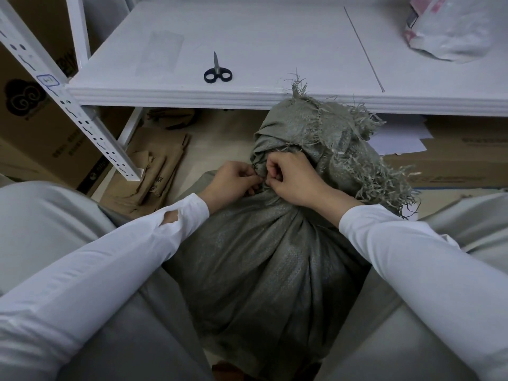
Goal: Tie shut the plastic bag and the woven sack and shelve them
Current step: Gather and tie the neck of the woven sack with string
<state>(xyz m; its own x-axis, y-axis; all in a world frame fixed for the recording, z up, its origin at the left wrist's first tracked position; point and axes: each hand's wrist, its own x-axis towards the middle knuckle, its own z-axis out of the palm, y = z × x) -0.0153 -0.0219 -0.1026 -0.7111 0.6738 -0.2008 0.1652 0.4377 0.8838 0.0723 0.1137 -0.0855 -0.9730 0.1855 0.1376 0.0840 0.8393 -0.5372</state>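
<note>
A full grey-green woven sack (264,270) stands on the floor between my knees. Its frayed mouth is gathered into a neck that flops toward the shelf edge. My left hand (233,180) and my right hand (291,177) meet at the neck, fingers curled, each pinching something thin there; the tie itself is too small to make out. A white plastic bag (450,31) with pink print lies on the white shelf (247,37) at the far right.
Black-handled scissors (217,69) lie on the shelf near its front edge. A perforated white shelf upright (68,105) slants at left. Cardboard boxes (41,119) stand left, flattened brown bags (154,166) lie on the floor, and another box with white paper (453,155) sits right.
</note>
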